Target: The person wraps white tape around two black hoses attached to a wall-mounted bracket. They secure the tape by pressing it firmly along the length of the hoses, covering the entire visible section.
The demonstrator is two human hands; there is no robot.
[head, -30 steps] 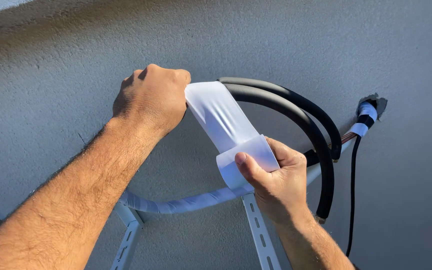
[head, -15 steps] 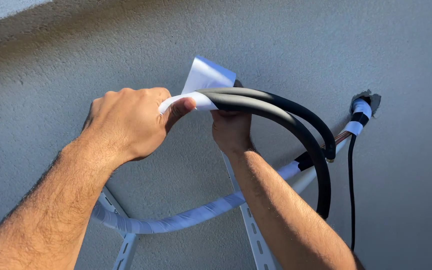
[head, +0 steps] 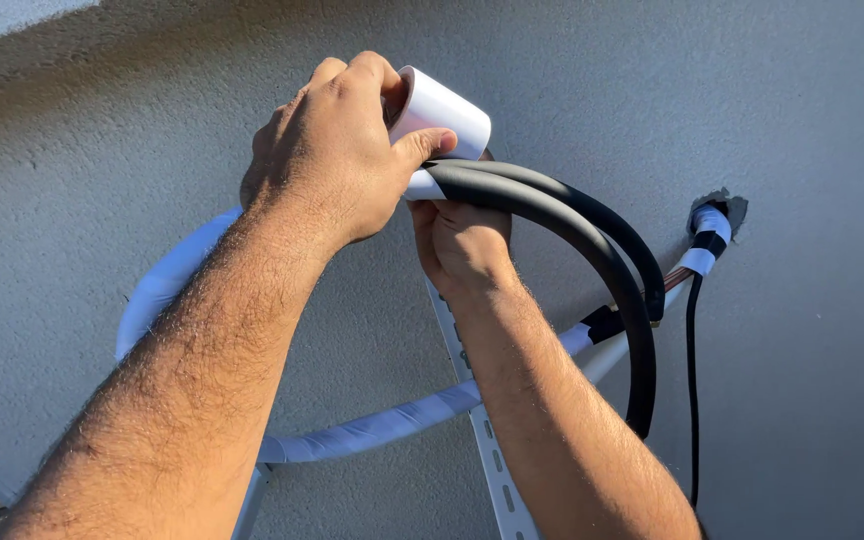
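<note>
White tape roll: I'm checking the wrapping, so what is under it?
Black insulated pipes run beneath the white tape roll; left hand covers where tape meets them.

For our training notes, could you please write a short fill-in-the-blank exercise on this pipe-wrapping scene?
1. The left hand holds a roll of tape coloured ____.
2. The right hand grips the insulated pipes, whose bare insulation is coloured ____.
3. The wrapped part of the pipes curves in front of a perforated metal ____.

Missing words: white; black; bracket
</note>
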